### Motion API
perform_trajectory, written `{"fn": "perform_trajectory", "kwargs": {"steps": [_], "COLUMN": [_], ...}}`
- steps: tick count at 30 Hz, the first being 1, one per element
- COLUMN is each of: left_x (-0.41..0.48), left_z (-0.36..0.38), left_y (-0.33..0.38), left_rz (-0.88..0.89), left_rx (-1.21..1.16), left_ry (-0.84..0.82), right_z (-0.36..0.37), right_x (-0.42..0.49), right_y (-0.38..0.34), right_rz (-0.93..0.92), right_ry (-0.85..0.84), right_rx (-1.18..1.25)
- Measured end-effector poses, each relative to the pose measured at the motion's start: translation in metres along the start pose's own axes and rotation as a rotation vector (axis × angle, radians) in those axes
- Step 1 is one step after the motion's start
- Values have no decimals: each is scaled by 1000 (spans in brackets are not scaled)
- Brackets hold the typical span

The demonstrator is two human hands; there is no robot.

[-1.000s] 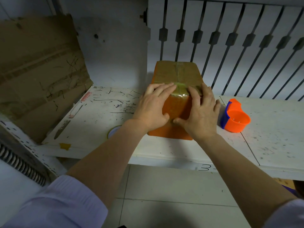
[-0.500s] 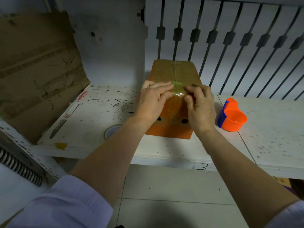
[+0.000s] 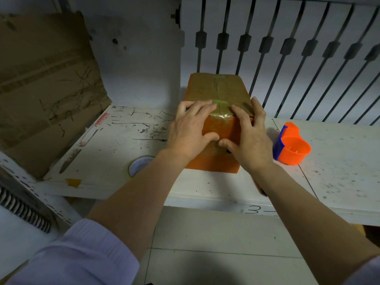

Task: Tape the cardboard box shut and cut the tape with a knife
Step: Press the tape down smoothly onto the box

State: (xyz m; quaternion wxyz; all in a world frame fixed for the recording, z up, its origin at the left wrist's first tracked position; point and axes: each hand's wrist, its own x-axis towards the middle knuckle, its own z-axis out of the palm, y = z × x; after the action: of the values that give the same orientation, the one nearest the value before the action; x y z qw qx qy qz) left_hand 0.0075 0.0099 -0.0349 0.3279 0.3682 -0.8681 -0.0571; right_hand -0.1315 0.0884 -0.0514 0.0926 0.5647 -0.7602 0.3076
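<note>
Here the cardboard box [image 3: 218, 89] stands on the white worktable [image 3: 339, 161], its far end close to the barred railing [image 3: 287, 58] behind. Its top is plain brown, with a seam down the middle, and its near face is bright orange. A strip of clear, glossy tape [image 3: 221, 116] runs along the seam and folds over the near top edge onto the orange face, where it shows wrinkled and shiny between the two hands.

The left hand [image 3: 191, 128] lies flat on the box's near left corner, fingers spread over the top edge and thumb stretched across the orange face. The right hand [image 3: 249, 134] mirrors it on the near right corner, fingers laid over the top and right edge, thumb pointing inward. The two thumb tips almost meet low on the front face. Both hands are spread wide and press on the box and tape; neither one grips anything. Both forearms are bare, with pale sleeves [image 3: 82, 256] pushed up near the elbows.

Just left of the box, partly hidden by the left forearm, a tape roll [image 3: 136, 165] lies flat on the table. An orange and blue tape dispenser [image 3: 291, 147] sits to the right, near the box but apart from it. A large flattened cardboard sheet [image 3: 45, 83] leans against the wall on the far left.
</note>
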Motion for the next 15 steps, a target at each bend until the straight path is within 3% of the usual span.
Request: {"fn": "perform_trajectory", "kwargs": {"steps": [15], "left_x": [31], "left_z": [11], "left_y": [-27], "left_rz": [-12], "left_rx": [-100], "left_ry": [-29], "right_z": [18], "right_x": [40], "right_y": [4], "right_rz": [-9], "right_ry": [-71], "right_rx": [95]}}
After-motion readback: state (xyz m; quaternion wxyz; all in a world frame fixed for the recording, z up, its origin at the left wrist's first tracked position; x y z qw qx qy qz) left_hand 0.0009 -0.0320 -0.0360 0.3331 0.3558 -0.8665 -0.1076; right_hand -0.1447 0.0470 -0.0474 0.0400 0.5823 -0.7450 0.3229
